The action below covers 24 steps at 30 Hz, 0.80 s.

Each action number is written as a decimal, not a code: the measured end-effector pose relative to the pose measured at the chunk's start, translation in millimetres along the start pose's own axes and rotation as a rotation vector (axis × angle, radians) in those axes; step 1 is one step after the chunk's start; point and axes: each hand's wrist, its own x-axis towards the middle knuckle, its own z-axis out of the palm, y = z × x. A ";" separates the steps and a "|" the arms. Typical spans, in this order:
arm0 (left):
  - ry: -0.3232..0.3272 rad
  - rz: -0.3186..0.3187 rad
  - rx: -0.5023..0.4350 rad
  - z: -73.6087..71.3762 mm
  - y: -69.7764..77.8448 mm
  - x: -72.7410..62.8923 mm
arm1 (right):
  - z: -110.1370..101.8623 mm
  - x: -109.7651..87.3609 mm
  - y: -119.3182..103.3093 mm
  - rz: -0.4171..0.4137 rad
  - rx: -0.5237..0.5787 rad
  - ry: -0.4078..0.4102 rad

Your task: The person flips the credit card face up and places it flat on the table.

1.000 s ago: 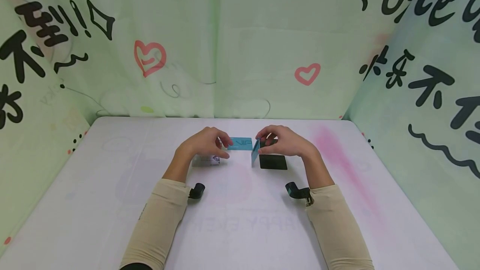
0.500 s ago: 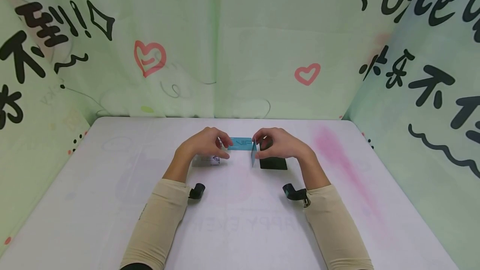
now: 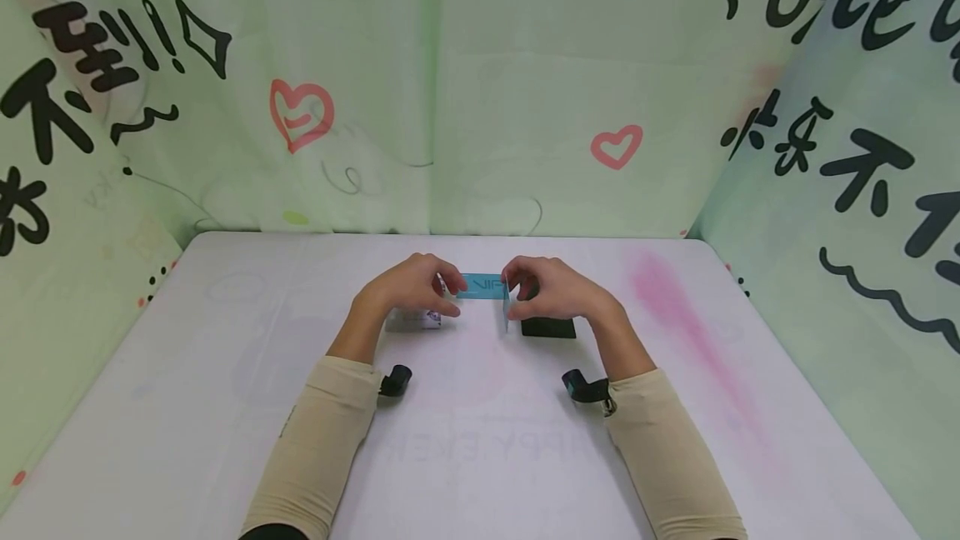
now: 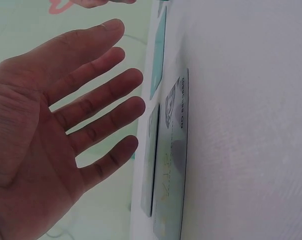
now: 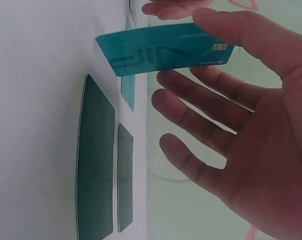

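Note:
Between thumb and forefinger my right hand (image 3: 553, 286) pinches a blue VIP card (image 5: 160, 50) with a gold chip. The card stands on edge, almost edge-on in the head view, its lower end close over the table. Behind it a second blue card (image 3: 482, 286) lies flat. My left hand (image 3: 412, 283) holds nothing; its fingers are spread and relaxed, thumb apart, above two pale cards. The nearer pale card (image 4: 170, 160) carries VIP lettering, and the other pale card (image 4: 150, 165) lies behind it. Under my right hand lie a near dark card (image 5: 96, 160) and a farther dark card (image 5: 125, 180).
A white cloth with faint printing covers the table (image 3: 480, 473). Beyond its back edge hangs a pale green curtain (image 3: 510, 107) with red hearts and black lettering. A small black camera is on each wrist, including the right wrist camera (image 3: 585, 387).
My right hand has moved a little left with the blue card, which has turned closer to edge-on. More of the near dark card is covered by the hand. My left hand has stayed put.

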 end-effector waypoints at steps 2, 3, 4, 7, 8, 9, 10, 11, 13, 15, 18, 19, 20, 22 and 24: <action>-0.001 0.001 0.003 0.6 0.0 0.1 | 1.3 0.9 0.1 0.001 0.000 -0.006; -0.002 0.001 0.003 0.9 0.0 0.1 | 1.9 1.2 -0.3 -0.001 -0.002 -0.009; -0.002 0.002 0.004 1.1 0.0 0.1 | 2.6 1.6 -0.5 -0.001 -0.002 -0.014; -0.004 0.002 0.004 1.5 0.0 -0.2 | 4.6 3.1 -0.6 -0.006 -0.004 -0.023; -0.004 0.002 0.004 1.6 -0.1 -0.2 | 5.1 3.4 -0.7 -0.008 -0.005 -0.026; -0.004 0.001 0.004 1.7 -0.1 -0.2 | 5.6 3.6 -1.0 -0.009 -0.006 -0.029; -0.004 0.001 0.004 1.7 -0.1 -0.2 | 6.0 3.9 -1.1 -0.008 -0.008 -0.030; -0.004 -0.001 0.003 1.7 -0.1 -0.1 | 6.3 4.1 -1.1 -0.005 -0.011 -0.031; -0.003 -0.003 0.003 1.8 0.2 -0.2 | 7.0 4.9 -0.6 -0.003 -0.016 -0.032; -0.004 -0.006 0.002 2.0 0.6 -0.3 | 7.8 5.1 -1.3 0.002 -0.022 -0.032; -0.003 -0.006 0.002 2.1 0.7 -0.4 | 9.4 5.5 -2.3 0.010 -0.026 -0.033; -0.004 -0.005 0.002 2.2 0.7 -0.5 | 9.9 5.2 -3.3 0.015 -0.025 -0.033; -0.005 -0.004 0.002 2.3 0.5 -0.4 | 10.6 5.4 -3.5 0.019 -0.028 -0.033; -0.008 -0.002 0.000 2.3 0.2 -0.4 | 11.8 5.8 -3.7 0.026 -0.032 -0.036; -0.011 -0.003 -0.001 2.2 0.2 -0.9 | 12.8 6.2 -3.5 0.035 -0.036 -0.038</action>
